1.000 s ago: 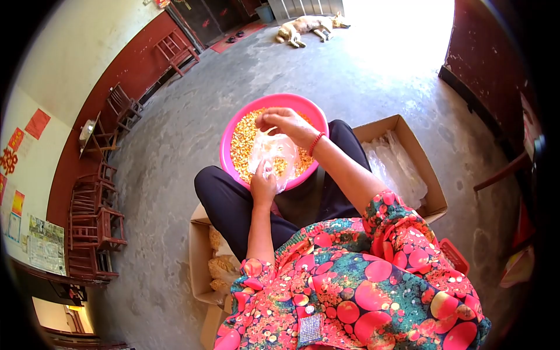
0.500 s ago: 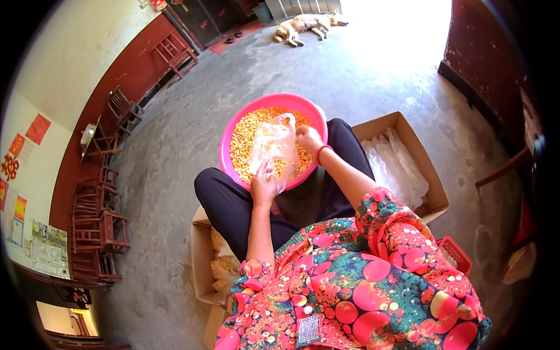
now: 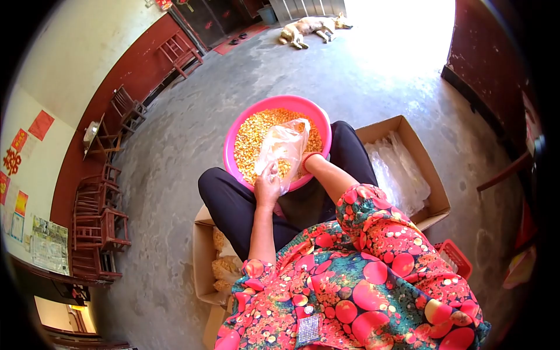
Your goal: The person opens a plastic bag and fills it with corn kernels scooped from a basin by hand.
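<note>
A pink basin [image 3: 228,153] full of yellow corn kernels [image 3: 252,131] sits at my knees. Over the kernels lies a clear plastic bag [image 3: 286,140], with some kernels showing through or inside it. My left hand [image 3: 268,185] pinches the near edge of this bag at the basin's front rim. At the basin's right side, my right hand [image 3: 307,163] reaches down beside the bag; its fingers are hidden by the bag and the kernels, so I cannot tell whether they hold anything.
An open cardboard box [image 3: 434,169] with clear plastic bags [image 3: 399,175] stands right of my leg. Another box [image 3: 203,256] on my left contains bags of corn [image 3: 224,269]. A red basket [image 3: 456,256] is behind right. A dog [image 3: 312,28] lies on the floor ahead; wooden chairs [image 3: 102,230] line the left wall.
My right hand has gone from the bag's upper right edge down toward the kernels, and its fingers are now out of sight. My left hand still grips the bag, which has shifted slightly right.
</note>
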The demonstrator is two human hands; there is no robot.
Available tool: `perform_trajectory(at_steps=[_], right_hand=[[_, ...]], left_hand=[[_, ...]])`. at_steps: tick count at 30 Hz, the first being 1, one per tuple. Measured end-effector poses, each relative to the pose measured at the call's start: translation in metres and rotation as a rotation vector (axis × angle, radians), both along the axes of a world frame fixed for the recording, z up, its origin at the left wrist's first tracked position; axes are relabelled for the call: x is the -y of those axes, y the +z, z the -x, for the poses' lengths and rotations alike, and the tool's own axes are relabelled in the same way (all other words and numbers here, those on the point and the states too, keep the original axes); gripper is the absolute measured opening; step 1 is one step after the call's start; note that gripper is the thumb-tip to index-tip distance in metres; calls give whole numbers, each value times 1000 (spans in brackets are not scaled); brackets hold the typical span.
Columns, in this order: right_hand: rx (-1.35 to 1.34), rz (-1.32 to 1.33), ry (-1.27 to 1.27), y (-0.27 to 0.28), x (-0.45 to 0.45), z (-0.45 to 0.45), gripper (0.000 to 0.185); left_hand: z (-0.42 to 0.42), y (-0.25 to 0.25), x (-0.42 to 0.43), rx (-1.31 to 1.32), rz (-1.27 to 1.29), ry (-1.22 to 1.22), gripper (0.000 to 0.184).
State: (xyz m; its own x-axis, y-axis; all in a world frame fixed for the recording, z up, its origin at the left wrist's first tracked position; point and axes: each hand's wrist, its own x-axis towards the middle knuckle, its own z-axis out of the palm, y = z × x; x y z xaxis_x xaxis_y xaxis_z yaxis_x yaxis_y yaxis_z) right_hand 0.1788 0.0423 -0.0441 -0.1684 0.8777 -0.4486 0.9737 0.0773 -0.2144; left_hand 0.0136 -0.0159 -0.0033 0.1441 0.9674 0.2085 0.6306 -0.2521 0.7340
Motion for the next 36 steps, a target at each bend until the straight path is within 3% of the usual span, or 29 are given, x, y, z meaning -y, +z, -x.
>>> perform_trajectory(at_steps=[10, 14, 15, 17, 18, 19, 20, 22, 25, 30, 33, 36], right_hand=[[-117, -1, 81, -15, -7, -1, 34], [-277, -92, 85, -40, -25, -6, 32], [-359, -148, 82, -50, -31, -7, 31], [-555, -601, 239, -116, -77, -5, 24], [-599, -841, 315, -110, -80, -1, 21], [-787, -502, 164, -106, -78, -9, 16], [-991, -167, -86, -64, -58, -15, 13], [-1333, 242, -581, 6, -21, -21, 19], [-1460, 219, -682, 37, -1, -22, 25], [-1513, 178, -662, 25, -7, -24, 18], [-1577, 179, -794, 24, -12, -27, 15], [-1673, -24, -807, 37, -12, -40, 14]], left_hand=[[3, -8, -3, -3, -15, -30, 38], [3, -6, -3, -31, -30, -35, 38], [4, -7, -3, -25, -33, -38, 38], [4, -10, -4, 17, -6, -40, 38], [4, -10, -4, 39, 0, -39, 37], [4, -10, -3, 50, -6, -43, 37], [4, -9, -3, 14, -7, -26, 36], [3, -11, -4, -22, -32, -15, 35], [2, -2, 1, -38, 1, -8, 35], [2, -6, -1, 23, 14, -20, 36], [3, -9, -2, 43, 20, -31, 35], [3, -6, -1, -25, 1, -26, 35]])
